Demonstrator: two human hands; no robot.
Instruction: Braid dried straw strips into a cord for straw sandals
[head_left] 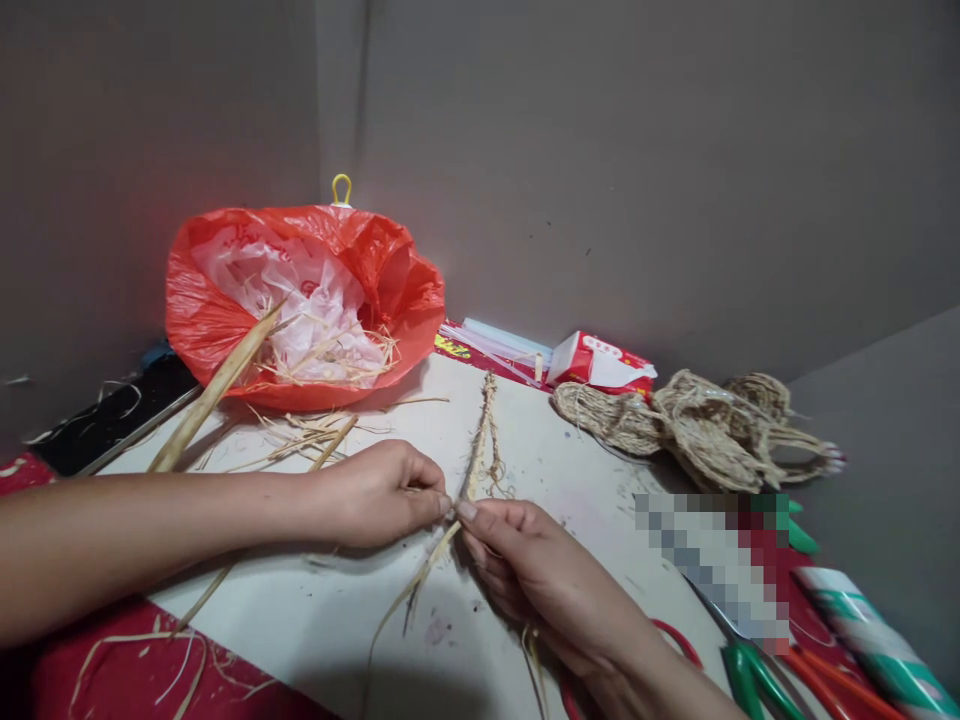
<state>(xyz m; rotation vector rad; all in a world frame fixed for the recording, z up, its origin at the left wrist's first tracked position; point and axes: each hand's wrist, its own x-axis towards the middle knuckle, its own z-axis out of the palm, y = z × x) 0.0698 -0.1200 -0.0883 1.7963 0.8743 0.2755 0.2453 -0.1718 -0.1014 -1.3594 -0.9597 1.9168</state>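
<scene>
A thin braid of pale straw-like fibre point(478, 455) lies on the white board in front of me, its knotted tip pointing away. My right hand point(521, 560) is closed, pinching the braid's near end between thumb and fingers. Right beside it, my left hand point(386, 495) is closed too, thumb and forefinger meeting at the same spot on the fibre. What lies inside its curled fingers is mostly hidden. Loose straw strands point(420, 580) trail from the pinch toward me. A thin twisted piece hangs off the braid's right side.
A red plastic bag point(202, 350) holding white plastic and straw scraps stands at the back left. Coiled bundles of fibre cord point(697, 425) and a tissue pack point(604, 362) lie back right. Green-handled scissors point(742, 680) rest front right. A wide dry stalk point(214, 395) leans against the bag.
</scene>
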